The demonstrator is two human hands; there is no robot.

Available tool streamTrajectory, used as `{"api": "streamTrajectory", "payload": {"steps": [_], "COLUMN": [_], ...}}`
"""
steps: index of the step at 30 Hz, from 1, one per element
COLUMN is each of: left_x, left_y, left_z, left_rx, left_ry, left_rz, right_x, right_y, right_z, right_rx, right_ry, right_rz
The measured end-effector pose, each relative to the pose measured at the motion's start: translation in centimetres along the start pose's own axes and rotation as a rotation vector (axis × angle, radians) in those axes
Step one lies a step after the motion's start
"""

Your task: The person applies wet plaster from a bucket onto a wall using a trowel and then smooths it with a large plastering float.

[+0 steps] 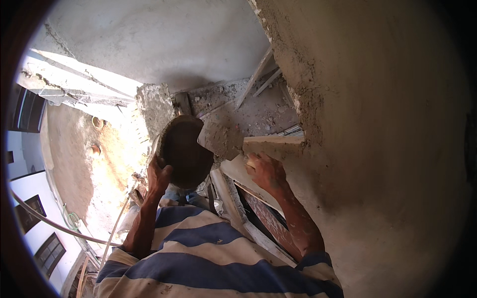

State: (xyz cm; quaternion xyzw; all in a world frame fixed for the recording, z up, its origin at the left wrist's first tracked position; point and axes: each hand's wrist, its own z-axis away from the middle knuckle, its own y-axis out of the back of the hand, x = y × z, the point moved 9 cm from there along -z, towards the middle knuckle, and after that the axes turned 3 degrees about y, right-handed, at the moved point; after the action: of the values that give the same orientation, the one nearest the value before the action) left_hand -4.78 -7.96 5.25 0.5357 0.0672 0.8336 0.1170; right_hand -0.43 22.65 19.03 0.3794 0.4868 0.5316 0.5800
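Observation:
My left hand (159, 175) grips the near left rim of a round, dark mortar pan (183, 154), thumb over the edge. The pan is tilted, and its shadowed inside is too dark to tell how much lies in it. My right hand (267, 173) is closed round the handle of a trowel (222, 136). Its broad, mortar-coloured blade reaches left over the pan's right rim and hides part of it. I cannot tell whether blade and pan touch.
A plastered wall (387, 139) rises close on my right, with a rough broken edge (305, 94). Beyond my hands are wooden props (254, 78) and rubble. A rough masonry pillar (153, 107) stands ahead left. Sunlit ground (112, 174) lies far below on the left.

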Motion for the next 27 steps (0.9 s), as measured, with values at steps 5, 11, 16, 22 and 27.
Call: {"api": "streamTrajectory", "payload": {"steps": [5,11,16,22,27], "left_x": [1.4,-1.1,2.1,-1.7,-0.4], "left_y": [-4.8,-6.0,-2.0,2.8,6.2], "left_z": [2.5,3.8,3.7,0.3,-2.1], "left_rx": [-0.086,-0.2,-0.179,-0.032,0.033], "left_ry": [0.006,0.061,0.046,0.104,0.052], "left_rz": [-0.115,-0.154,0.032,0.537,0.466], "right_x": [-3.5,-4.1,-3.3,-7.8,-7.8], "right_y": [-13.3,-15.6,-14.5,-6.2,-3.1], "right_z": [-2.2,0.5,1.5,-2.4,-7.7], "right_rx": [-0.055,-0.41,-0.304,-0.065,-0.552], "right_ry": [0.158,0.125,0.049,0.258,0.055], "right_rz": [0.308,-0.21,-0.393,-0.421,-1.087]}}
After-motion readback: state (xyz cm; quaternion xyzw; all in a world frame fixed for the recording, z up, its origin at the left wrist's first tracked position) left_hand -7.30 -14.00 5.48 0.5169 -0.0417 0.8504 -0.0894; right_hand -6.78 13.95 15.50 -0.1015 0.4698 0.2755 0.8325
